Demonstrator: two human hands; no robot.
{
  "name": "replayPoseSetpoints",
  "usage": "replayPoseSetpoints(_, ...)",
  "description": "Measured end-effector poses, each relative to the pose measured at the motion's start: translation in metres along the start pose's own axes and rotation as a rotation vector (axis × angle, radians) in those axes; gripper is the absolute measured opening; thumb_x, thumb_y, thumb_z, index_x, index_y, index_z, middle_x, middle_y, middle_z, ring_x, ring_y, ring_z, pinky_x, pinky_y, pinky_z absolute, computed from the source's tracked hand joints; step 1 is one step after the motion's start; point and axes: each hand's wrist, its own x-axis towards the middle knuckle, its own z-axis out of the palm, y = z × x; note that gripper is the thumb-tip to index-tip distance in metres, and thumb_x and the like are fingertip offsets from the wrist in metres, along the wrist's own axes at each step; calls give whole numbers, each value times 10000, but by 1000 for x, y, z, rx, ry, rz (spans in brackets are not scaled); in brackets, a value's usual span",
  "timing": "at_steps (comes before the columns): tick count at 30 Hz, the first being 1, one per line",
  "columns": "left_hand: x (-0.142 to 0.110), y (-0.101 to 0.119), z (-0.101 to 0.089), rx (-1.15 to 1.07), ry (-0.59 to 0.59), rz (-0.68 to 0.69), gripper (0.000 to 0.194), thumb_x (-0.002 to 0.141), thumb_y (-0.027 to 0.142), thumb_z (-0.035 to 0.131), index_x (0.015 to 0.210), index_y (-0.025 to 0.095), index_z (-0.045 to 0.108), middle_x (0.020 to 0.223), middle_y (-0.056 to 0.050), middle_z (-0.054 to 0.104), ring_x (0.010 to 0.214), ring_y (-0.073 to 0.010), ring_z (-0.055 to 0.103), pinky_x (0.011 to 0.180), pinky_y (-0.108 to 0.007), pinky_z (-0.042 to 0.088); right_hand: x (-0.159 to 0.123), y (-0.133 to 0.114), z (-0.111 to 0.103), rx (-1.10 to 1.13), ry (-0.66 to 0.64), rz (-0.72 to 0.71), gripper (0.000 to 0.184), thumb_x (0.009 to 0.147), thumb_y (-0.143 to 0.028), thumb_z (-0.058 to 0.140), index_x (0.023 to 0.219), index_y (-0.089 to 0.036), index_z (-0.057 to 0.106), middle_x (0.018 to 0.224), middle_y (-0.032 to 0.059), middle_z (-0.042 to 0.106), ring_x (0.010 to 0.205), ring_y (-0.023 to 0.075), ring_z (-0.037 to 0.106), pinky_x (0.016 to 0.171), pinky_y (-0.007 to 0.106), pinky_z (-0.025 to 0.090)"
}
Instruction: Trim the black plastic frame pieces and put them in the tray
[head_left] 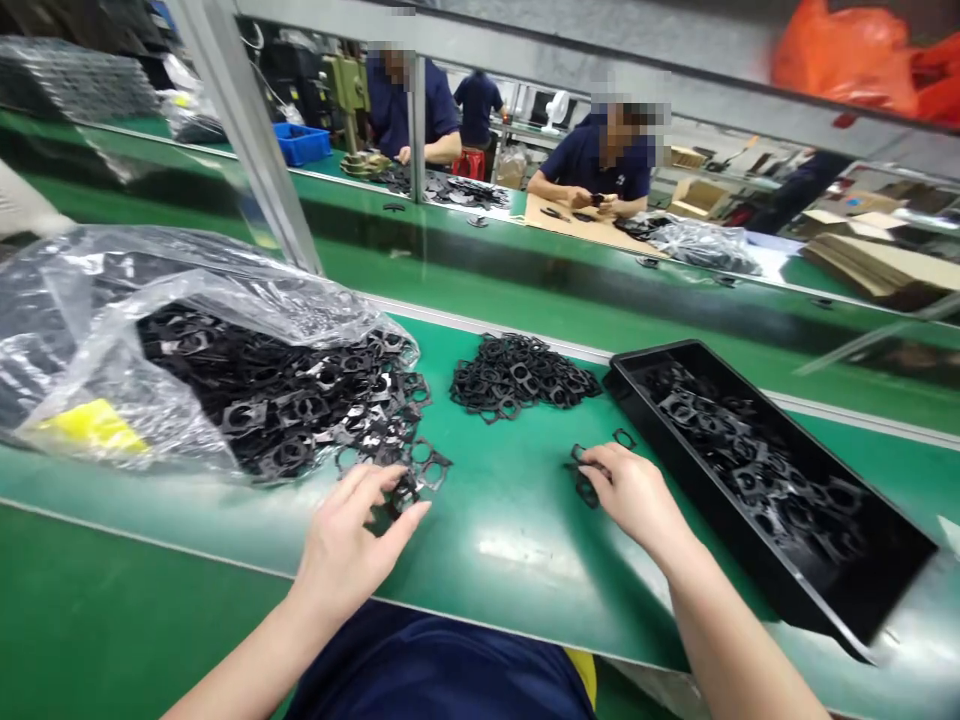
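Observation:
At the near edge of a loose heap of black flat ring-shaped parts (pixel 300 400), my left hand (pixel 349 530) curls its thumb and fingers round a black ring-shaped part (pixel 406 490). Its fingertips partly cover the piece. My right hand (pixel 634 495) pinches one or more black ring-shaped parts (pixel 586 488) just above the green table, left of a long black tray (pixel 757 560). How many it holds I cannot tell. Another single ring (pixel 624 438) lies beyond that hand. Between the hands, farther back, is a smaller pile of the same rings (pixel 517 375).
The heap spills from a clear plastic bag (pixel 172 260) with a yellow label (pixel 97 425). More rings (pixel 750 470) lie in the tray. A metal post (pixel 247 130) rises behind the bag. Across the bench, people (pixel 600 165) handle dark parts; a blue bin (pixel 302 143) stands there.

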Motion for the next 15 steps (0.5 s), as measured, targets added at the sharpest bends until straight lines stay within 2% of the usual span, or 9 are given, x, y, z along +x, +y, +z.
replayPoseSetpoints(2,7,15,5,-210,-103,-57,280,756,362,651,977,189,634,884,-37,597,692,-145,577,587,-251,494,3,-3,-1,86,63,10,196,843,-227,477,867,-182,666,850,77,646,822,218,618,747,321,480)
replayPoseSetpoints(4,16,35,14,-477,-266,-179,236,736,344,659,899,174,641,824,-30,585,702,-146,587,562,-237,492,6,-9,-4,236,117,35,170,840,-270,514,846,-182,660,859,77,641,818,216,607,722,319,486)
replayPoseSetpoints(8,36,69,42,-955,-581,-462,300,721,370,673,894,156,555,761,-8,579,644,-129,625,434,-165,415,11,-24,-8,736,70,132,208,811,-368,596,813,-162,620,718,45,620,630,163,573,582,278,469)
replayPoseSetpoints(11,46,81,64,-1042,-704,-468,314,698,334,703,862,174,489,658,53,551,481,-81,598,370,-129,352,11,-32,-4,1005,56,189,280,753,-421,668,787,-155,586,638,20,581,565,141,540,514,252,449)
replayPoseSetpoints(15,52,79,84,-980,-700,-391,251,727,306,669,835,178,483,558,98,505,328,-47,513,329,-128,310,9,-33,5,1115,124,140,268,719,-394,713,722,-164,577,801,51,578,602,127,526,493,238,441)
